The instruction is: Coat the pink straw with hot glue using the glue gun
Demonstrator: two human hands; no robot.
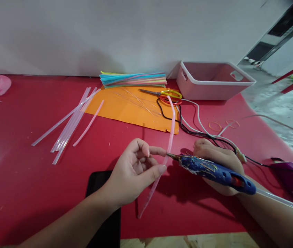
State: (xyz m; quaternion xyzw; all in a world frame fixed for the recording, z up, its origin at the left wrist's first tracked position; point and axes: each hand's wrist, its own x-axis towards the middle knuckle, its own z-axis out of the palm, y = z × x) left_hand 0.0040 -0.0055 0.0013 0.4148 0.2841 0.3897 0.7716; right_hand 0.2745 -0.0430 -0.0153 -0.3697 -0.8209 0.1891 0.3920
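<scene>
Pink straw [171, 120], over the desk [32, 193], pinched between thumb and forefinger of left hand [133, 172]; at its 3 o'clock, right hand [213, 153] clamped round blue glue gun [215, 172], nozzle at the straw: hazard, hot tip may burn close fingertips [162, 168] or melt straw.

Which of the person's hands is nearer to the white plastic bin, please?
Right. The right hand, holding the blue glue gun, is in front of the white plastic bin; the left hand, pinching the pink straw, is farther off to the left.
</scene>
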